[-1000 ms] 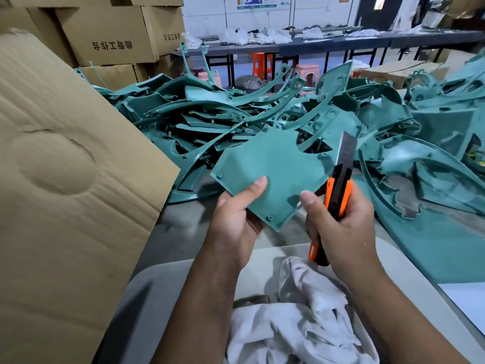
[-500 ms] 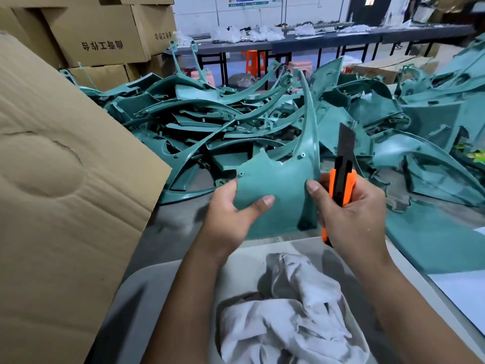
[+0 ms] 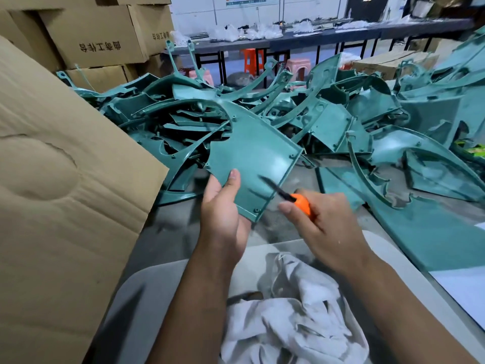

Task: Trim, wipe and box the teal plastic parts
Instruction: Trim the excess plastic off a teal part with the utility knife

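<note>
We are holding a teal panel [image 3: 252, 158] up in front of us, just above the near edge of the grey table [image 3: 170, 232]. Our left hand [image 3: 223, 214] is gripping its lower left corner, thumb lying across the panel's face and the other fingers curled behind it. The panel is tilting away from us, its long curved arm reaching back toward the heap.

Our right hand [image 3: 322, 222] is wrapping its fingers around the orange handle of a box cutter [image 3: 291, 197]. The dark blade is pointing up and to the left, and its tip is lying over the panel's face near the lower right edge; we cannot tell whether it is actually touching the plastic.

Beyond the panel, a big pile of teal parts [image 3: 315, 114] is covering the far and right side of the table. A crumpled white rag [image 3: 294, 319] is sitting near us on a pale grey surface [image 3: 147, 298], below our forearms. A large cardboard flap [image 3: 65, 193] is filling the left side, and stacked cardboard boxes [image 3: 99, 35] are standing at the far left. Orange and pink stools [image 3: 275, 63] are showing under a long table in the far background.
</note>
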A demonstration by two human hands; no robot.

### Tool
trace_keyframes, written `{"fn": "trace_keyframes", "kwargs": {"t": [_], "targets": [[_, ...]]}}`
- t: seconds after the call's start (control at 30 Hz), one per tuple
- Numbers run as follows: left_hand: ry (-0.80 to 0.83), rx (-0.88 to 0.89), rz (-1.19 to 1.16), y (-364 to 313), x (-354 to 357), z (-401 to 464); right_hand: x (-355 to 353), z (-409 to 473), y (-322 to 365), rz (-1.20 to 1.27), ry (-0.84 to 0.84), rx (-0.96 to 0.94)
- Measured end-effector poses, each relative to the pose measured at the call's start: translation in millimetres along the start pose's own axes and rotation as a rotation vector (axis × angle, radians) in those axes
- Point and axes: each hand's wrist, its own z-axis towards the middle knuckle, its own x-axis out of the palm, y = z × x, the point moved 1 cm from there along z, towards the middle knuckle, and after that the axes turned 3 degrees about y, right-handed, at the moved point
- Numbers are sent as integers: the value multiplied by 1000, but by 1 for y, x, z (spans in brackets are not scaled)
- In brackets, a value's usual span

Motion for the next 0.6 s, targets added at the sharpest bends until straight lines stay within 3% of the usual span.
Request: {"fn": "trace_keyframes", "kwargs": {"t": [0.1,0.3,0.6], "targets": [[45,-24,-121,-5,5,-3,5,-2,-2,9,149,-35],[64,-20,-176,-14,8,-6,4,-3,-3,106,226,0],[60,-23,-240,-16,11,-13,5,-7,-1,75,127,14]]}}
